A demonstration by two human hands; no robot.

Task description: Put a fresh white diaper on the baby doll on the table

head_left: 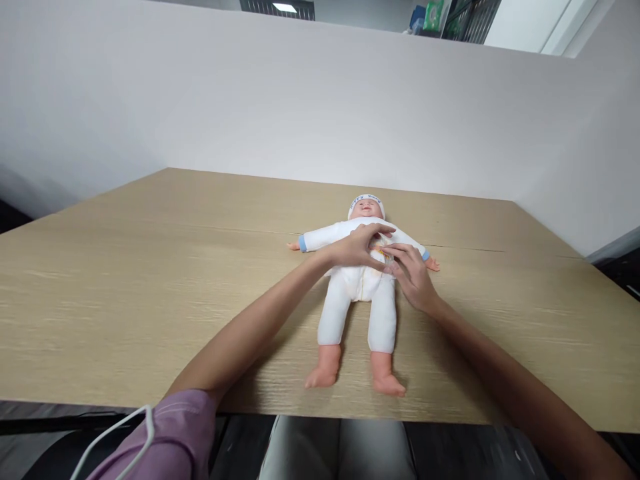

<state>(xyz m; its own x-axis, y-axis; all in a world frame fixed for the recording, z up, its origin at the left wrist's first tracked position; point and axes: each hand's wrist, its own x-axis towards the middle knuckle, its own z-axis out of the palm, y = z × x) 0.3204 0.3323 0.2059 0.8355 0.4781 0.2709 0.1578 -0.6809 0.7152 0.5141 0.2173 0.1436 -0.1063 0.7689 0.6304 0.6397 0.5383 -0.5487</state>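
Note:
A baby doll [361, 293] in a white romper and white cap lies on its back on the wooden table [150, 280], head away from me, arms spread, bare feet toward the near edge. My left hand [356, 245] rests on the doll's chest with fingers curled, pinching the romper's front. Beside it, my right hand [411, 272] also pinches the fabric at the chest opening, where a bit of orange shows between the fingertips.
White partition walls stand behind and to the right of the table. A white cable [115, 433] hangs near my left sleeve at the near edge. My lap shows below the table's front edge.

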